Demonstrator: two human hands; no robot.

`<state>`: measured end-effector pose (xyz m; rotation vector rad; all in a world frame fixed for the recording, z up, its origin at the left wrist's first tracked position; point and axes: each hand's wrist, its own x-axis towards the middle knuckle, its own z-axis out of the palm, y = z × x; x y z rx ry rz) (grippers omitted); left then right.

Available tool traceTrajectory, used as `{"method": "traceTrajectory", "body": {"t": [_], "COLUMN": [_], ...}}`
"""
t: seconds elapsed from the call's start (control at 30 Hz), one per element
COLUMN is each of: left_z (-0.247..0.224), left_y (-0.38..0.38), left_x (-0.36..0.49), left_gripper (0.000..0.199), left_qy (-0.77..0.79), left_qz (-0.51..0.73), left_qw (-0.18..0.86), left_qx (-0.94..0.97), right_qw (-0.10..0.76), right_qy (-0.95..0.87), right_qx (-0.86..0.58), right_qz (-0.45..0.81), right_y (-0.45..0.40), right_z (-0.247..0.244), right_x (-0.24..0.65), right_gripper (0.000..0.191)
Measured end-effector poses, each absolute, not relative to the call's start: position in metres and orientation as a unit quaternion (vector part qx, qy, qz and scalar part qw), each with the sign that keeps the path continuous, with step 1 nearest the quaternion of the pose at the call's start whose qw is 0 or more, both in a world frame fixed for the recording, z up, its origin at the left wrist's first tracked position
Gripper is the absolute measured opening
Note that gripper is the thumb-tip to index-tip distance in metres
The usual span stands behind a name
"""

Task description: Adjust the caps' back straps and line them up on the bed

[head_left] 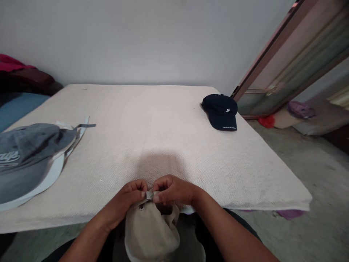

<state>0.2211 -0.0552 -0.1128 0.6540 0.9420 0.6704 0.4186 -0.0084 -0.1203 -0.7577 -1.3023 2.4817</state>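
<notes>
— Where is the thing being handled?
— Nearest of all: the beige baseball cap is at the near edge of the bench, its crown below and its back strap uppermost.
— How does that strap lie from each grip?
— Right between the two. Its long axis runs roughly crosswise, from the left hand to the right hand; neither is nearer, since both touch it.
— And how wide are they?
— Barely parted. The left pinches the strap between thumb and curled fingers, and the right pinches it just beside (whether the strap is fastened there is too small to tell).
— What about farther out?
— Off to the left on the bench, a grey baseball cap rests on a white cap, both apart from the hands. Beyond, at the far right, sits a navy baseball cap with white lettering, and behind everything a plain wall.
</notes>
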Motion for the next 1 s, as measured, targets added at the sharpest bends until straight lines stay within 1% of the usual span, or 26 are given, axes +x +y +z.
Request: {"method": "traceTrajectory", "body": {"t": [0.17, 0.27, 0.37, 0.63, 0.8, 1.0], "left_z": [-0.112, -0.1095, -0.108, -0.1086, -0.1083, -0.1094], "left_y": [-0.054, -0.0539, -0.0541, -0.0552, -0.0557, -0.055], "left_x": [0.2189, 0.2191, 0.2193, 0.2181, 0.2208, 0.2214], "left_gripper": [0.006, 0.01, 0.013, 0.012, 0.01, 0.013], "left_qy": [0.428, 0.414, 0.404, 0.425, 0.428, 0.42], "left_qz": [0.314, 0.311, 0.31, 0.289, 0.276, 0.289], "left_qw": [0.791, 0.8, 0.808, 0.8, 0.806, 0.812], "left_qx": [0.305, 0.302, 0.296, 0.309, 0.3, 0.286], "right_qw": [0.115, 0.111, 0.108, 0.104, 0.103, 0.126], "right_qy": [-0.449, -0.449, -0.452, -0.459, -0.432, -0.431], "right_qx": [-0.272, -0.276, -0.273, -0.264, -0.246, -0.264], "right_qz": [0.843, 0.843, 0.843, 0.842, 0.862, 0.854], "right_y": [-0.0073, -0.0073, -0.0074, -0.0039, -0.0055, -0.0069], "right_z": [-0.1205, -0.1197, -0.1202, -0.1208, -0.1186, -0.1192], "right_x": [0.418, 0.4174, 0.4172, 0.4212, 0.42, 0.4187], "right_gripper": [0.027, 0.027, 0.026, 0.019, 0.016, 0.015]}}
